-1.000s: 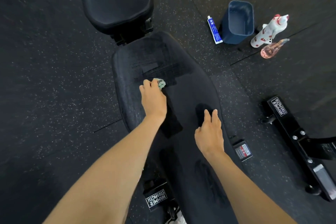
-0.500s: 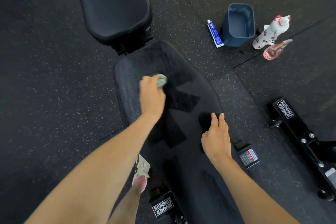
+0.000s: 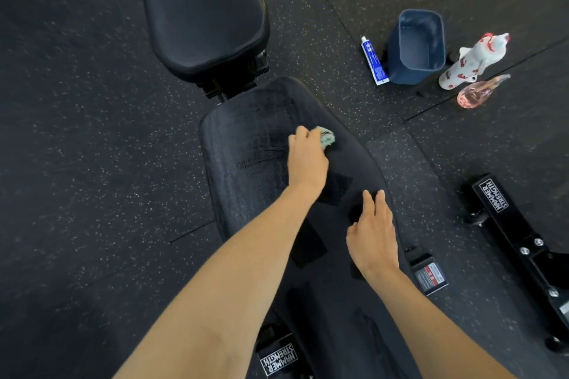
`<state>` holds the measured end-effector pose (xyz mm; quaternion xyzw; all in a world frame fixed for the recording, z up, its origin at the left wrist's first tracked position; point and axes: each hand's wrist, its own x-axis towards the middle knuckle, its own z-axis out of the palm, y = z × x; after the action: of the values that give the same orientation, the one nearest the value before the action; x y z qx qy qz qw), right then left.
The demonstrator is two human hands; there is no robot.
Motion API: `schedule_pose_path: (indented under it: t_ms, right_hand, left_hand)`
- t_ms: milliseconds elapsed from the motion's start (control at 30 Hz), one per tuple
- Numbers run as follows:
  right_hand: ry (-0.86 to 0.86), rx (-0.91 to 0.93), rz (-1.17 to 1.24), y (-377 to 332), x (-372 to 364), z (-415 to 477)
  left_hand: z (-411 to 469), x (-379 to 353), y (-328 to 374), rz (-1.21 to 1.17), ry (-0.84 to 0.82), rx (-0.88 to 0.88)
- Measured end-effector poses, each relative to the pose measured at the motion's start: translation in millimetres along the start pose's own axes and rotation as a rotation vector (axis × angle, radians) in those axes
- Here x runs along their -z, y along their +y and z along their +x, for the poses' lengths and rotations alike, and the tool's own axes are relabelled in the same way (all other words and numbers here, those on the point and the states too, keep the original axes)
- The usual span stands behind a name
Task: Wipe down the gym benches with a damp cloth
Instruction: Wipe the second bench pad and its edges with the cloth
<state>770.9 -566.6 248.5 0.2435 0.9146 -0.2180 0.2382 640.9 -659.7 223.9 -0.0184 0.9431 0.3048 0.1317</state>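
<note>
green cloth (image 3: 327,137) clutched in left hand (image 3: 308,161) on bench (image 3: 243,181) — right hand (image 3: 374,237) flat, fingers straight.

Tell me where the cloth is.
Head view, centre: the cloth is gripped in the left hand on the long bench pad, ahead of the right hand.

Matt padded bench (image 3: 246,181), speckled rubber floor (image 3: 77,132), fuzzy cloth (image 3: 327,136).

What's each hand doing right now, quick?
Left hand: closed around the green cloth, on the bench pad.
Right hand: open, fingers straight, resting on the bench pad.
</note>
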Motion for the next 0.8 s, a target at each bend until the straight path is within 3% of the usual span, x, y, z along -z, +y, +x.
schedule_pose_path:
  t_ms: [133,200,300,500,800]
  right_hand:
    - [0.015,-0.003,-0.019,3.1,7.0,3.1]
    - [0.02,-0.006,-0.023,6.2,11.2,6.6]
    - [0.009,-0.043,0.011,11.8,14.9,10.6]
    - [-0.047,-0.132,0.139,27.9,12.6,12.1]
    - [-0.074,-0.14,0.23,44.0,13.9,10.7]
  left_hand:
    - [-1.2,5.7,1.4,-0.109,-0.254,-0.267]
    - [6.5,15.0,-4.8,-0.063,-0.193,-0.335]
    - [25.0,23.7,-12.1,0.029,0.03,-0.168]
    - [16.0,-13.5,27.0,0.164,0.078,-0.02]
    - [-3.3,-26.1,38.6,0.213,-0.033,-0.244]
